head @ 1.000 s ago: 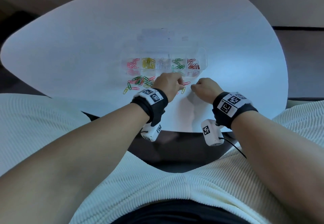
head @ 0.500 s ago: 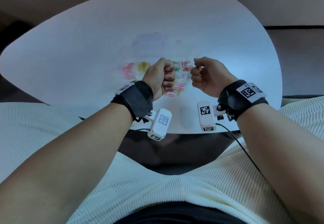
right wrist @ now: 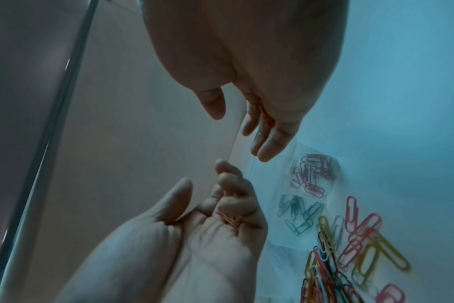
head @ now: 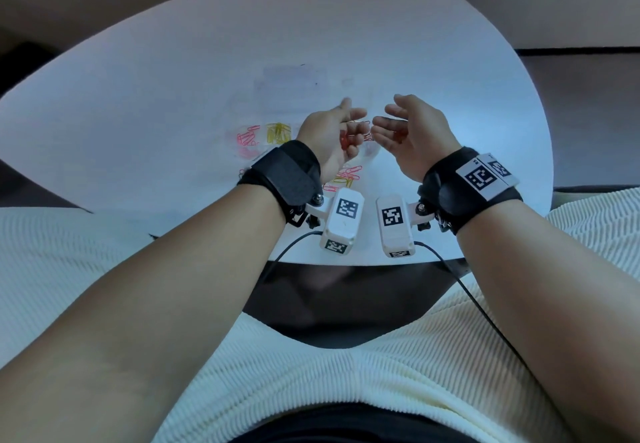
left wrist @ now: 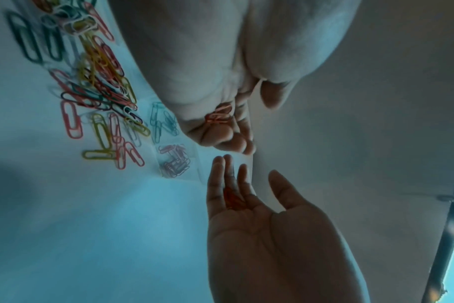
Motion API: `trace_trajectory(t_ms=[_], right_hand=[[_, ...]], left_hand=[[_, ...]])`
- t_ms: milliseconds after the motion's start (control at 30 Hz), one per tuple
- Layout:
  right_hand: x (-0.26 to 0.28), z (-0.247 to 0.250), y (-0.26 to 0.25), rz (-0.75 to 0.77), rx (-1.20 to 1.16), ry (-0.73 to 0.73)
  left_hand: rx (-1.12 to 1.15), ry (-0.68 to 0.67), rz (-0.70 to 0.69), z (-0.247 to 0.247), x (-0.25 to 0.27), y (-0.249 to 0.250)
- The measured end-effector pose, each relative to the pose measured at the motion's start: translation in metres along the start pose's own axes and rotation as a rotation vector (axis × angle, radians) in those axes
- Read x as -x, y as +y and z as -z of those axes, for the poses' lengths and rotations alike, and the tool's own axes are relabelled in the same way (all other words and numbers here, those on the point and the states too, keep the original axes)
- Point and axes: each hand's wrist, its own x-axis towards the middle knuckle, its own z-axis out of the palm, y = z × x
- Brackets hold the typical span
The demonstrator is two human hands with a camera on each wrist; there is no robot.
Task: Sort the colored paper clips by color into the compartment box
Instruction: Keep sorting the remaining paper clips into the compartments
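Note:
Both hands hover palms inward over the right end of the clear compartment box (head: 239,123). My left hand (head: 346,130) has its fingers curled round a few red paper clips (head: 344,139), clear in the right wrist view (right wrist: 229,220). My right hand (head: 391,127) is flat with straight fingers, and red clips (left wrist: 232,197) lie on them. Below the hands, the box's end compartment holds red clips (right wrist: 312,174) and its neighbour green ones (right wrist: 298,213). Pink clips (head: 247,137) and yellow clips (head: 278,131) fill compartments further left.
A loose pile of mixed coloured clips (head: 343,179) lies on the white table (head: 138,96) between the box and the near edge, partly behind my left wrist. The wrist cameras and their cables hang over the table's front edge.
Both hands left the loose pile, rose as closed fists, then turned palms inward and uncurled above the box. Red clips now show in both hands.

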Motion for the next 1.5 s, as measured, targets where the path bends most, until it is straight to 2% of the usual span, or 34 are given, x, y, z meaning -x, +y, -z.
trace_trajectory(t_ms=[300, 567, 667, 800, 1000, 1100, 1267, 1367, 1500], right_hand=[[-0.002, -0.001, -0.002, -0.054, -0.062, -0.075], [0.004, -0.006, -0.004, -0.065, -0.033, -0.140], [0.004, -0.004, -0.006, -0.021, -0.055, -0.111], [0.002, 0.000, -0.010, 0.044, -0.082, -0.052], [0.003, 0.001, -0.010, 0.128, 0.006, -0.051], [0.005, -0.001, -0.008, 0.175, 0.150, -0.068], [0.008, -0.002, 0.008, 0.196, 0.768, -0.190], [0.003, 0.000, 0.031, 0.295, 1.145, -0.187], [-0.005, 0.009, 0.058, 0.412, 1.408, -0.198]], left_hand=[[0.156, -0.015, 0.051, 0.009, -0.009, 0.003], [0.095, 0.009, 0.039, -0.002, -0.019, 0.010], [0.013, 0.004, 0.024, -0.013, -0.024, 0.015], [-0.222, -0.083, 0.004, -0.022, -0.023, 0.017], [-0.609, -0.001, -0.248, -0.013, -0.005, 0.020], [-0.712, -0.007, -0.303, 0.002, 0.011, 0.025], [-0.999, 0.045, -0.329, 0.032, 0.029, 0.018], [-1.222, 0.077, -0.307, 0.050, 0.029, -0.001], [-1.469, 0.024, -0.320, 0.065, 0.023, -0.030]])
